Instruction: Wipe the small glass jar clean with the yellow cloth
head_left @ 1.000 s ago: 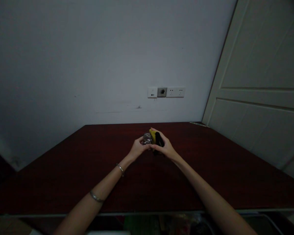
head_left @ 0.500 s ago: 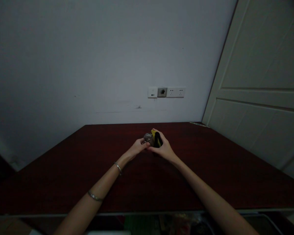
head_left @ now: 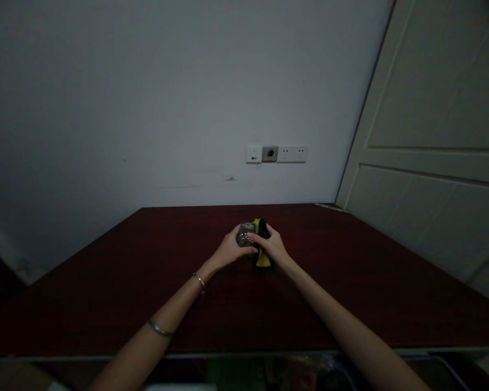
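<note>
Above the middle of the table, both hands meet at a small, shiny, see-through greyish object (head_left: 245,228), perhaps glass or clear plastic. My left hand (head_left: 229,248) is closed around its left and lower side. A soft-looking yellow-and-black cloth (head_left: 263,259) hangs against the object's right side. My right hand (head_left: 275,247) grips this cloth, its thumb reaching over onto the see-through object. The fingers behind the cloth are mostly hidden. Dim light leaves the object's exact kind unclear.
A dark red table (head_left: 179,304) spreads under my arms. Behind it stands a pale wall with sockets and a switch (head_left: 276,154). A white panelled door (head_left: 432,141) flanks the right side. Below the table's front edge, various items (head_left: 305,374) show dimly.
The see-through object has turned so its patterned face shows more. The cloth now hangs lower, with more yellow visible, and my right thumb has moved up onto the object.
</note>
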Tool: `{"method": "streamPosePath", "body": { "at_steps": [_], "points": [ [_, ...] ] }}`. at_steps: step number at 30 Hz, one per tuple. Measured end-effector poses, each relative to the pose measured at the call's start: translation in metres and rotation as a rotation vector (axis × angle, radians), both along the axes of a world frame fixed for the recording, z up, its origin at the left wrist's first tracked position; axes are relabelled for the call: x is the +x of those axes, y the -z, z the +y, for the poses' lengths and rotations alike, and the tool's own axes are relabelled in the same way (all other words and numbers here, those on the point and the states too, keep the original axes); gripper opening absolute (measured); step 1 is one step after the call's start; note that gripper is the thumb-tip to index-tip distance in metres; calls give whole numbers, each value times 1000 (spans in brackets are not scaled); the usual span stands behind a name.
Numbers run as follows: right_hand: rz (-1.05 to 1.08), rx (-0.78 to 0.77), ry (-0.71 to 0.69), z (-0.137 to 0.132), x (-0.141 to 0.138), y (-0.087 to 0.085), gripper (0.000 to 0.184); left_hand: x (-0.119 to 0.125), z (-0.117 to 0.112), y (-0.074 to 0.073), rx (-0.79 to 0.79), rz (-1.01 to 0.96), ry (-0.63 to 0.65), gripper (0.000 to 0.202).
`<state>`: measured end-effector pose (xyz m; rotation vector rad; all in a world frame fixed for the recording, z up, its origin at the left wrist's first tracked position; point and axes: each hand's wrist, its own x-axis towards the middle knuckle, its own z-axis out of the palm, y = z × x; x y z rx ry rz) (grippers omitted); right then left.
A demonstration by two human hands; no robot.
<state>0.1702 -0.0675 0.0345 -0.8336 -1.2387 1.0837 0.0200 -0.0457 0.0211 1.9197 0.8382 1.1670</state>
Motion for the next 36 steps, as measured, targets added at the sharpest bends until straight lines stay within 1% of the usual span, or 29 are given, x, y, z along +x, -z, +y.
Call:
{"method": "streamPosePath", "body": {
  "at_steps": [3, 7, 10, 12, 15, 19, 22, 25, 27, 28, 31, 34, 36],
  "points": [
    [-40, 37, -5, 2, 1, 2, 57, 0, -3, -3, 16, 8, -37, 71],
    [-128, 137, -17, 1, 5, 1, 62, 1, -8, -8, 31, -9, -37, 70],
    [-150, 210, -26, 2, 10, -1, 65, 1, -12, -11, 57, 31, -63, 73],
    [-137, 253, -38, 3, 12, -2, 61, 1, -15, -13, 97, 73, -88, 80],
    [-118, 299, -28, 3, 15, -5, 49, 2, -18, -14, 177, 120, -95, 86],
    [-179, 366, 6, -1, 16, -9, 38, 2, -18, -13, 219, 154, -100, 90],
    [-282, 509, 17, -7, 14, -10, 30, 1, -16, -10, 217, 147, -108, 88],
    [-377, 626, -25, -11, 12, -9, 26, 0, -14, -6, 189, 138, -123, 85],
    [-374, 626, -23, -11, 10, -8, 25, 0, -13, -4, 197, 146, -150, 88],
    [-350, 603, -5, -11, 10, -8, 25, -1, -12, -3, 216, 157, -157, 91],
    [-257, 463, 61, -4, 11, -8, 27, -1, -11, 1, 301, 208, -140, 100],
    [-187, 324, 82, 2, 12, -9, 34, -1, -10, 3, 349, 264, -104, 104],
    [-175, 287, 91, 3, 12, -9, 36, -1, -9, 4, 352, 282, -91, 104]
  ]
}}
